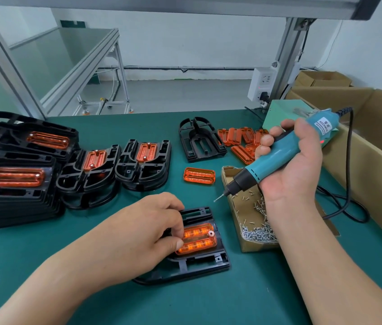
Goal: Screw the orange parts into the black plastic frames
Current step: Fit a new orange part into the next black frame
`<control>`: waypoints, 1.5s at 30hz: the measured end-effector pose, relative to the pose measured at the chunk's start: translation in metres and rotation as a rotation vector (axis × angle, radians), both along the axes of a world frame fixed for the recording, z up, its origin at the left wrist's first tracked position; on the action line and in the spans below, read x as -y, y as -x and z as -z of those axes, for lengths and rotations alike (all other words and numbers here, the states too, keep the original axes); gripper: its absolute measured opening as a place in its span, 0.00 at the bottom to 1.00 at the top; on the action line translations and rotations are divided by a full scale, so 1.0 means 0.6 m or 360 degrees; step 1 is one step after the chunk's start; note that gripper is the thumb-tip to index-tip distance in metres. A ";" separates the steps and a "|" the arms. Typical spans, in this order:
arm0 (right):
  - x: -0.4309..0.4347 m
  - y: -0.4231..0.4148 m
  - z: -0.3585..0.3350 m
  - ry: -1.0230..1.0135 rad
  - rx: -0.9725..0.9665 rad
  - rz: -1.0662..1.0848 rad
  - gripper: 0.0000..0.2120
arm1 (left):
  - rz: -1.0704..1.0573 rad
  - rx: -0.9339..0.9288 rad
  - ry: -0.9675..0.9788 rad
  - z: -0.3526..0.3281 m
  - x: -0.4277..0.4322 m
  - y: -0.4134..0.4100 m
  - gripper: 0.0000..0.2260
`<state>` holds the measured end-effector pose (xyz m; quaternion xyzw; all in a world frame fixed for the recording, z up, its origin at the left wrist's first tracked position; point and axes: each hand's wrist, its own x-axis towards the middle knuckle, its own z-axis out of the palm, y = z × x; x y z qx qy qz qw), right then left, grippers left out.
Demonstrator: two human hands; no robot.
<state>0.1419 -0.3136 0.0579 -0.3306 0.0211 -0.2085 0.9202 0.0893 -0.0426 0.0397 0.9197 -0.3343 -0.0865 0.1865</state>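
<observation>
A black plastic frame (199, 263) lies on the green mat in front of me with an orange part (199, 238) seated in it. A screw head shows at the orange part's right end. My left hand (138, 231) rests on the frame, its curled fingertips pinching the orange part's left end. My right hand (290, 160) grips a teal electric screwdriver (279, 156), tilted with its bit (219, 197) in the air above and to the right of the frame. A lone orange part (199, 175) lies further back.
Stacks of black frames fitted with orange parts (51, 165) stand at the left. A bare frame (200, 139) and a pile of orange parts (241, 139) lie at the back. A small carton of screws (255, 226) sits at the right, beside large cardboard boxes (361, 146).
</observation>
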 end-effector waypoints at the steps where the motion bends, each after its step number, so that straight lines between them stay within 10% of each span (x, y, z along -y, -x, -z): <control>1: 0.000 0.000 0.001 0.0002 0.0001 0.0001 0.06 | 0.0009 0.0007 0.0001 0.001 0.001 0.000 0.05; 31: 0.060 -0.011 -0.011 -0.0239 0.0096 0.0237 0.06 | -0.0033 -0.0172 0.0201 0.005 0.030 -0.011 0.11; 36: 0.083 -0.017 -0.008 -0.0343 0.0091 0.0316 0.06 | 0.0027 0.0264 0.0291 -0.033 0.078 -0.010 0.06; 45: 0.087 -0.020 -0.003 -0.0355 0.0076 0.0359 0.06 | 0.0462 0.0675 -0.0437 -0.045 0.251 -0.029 0.06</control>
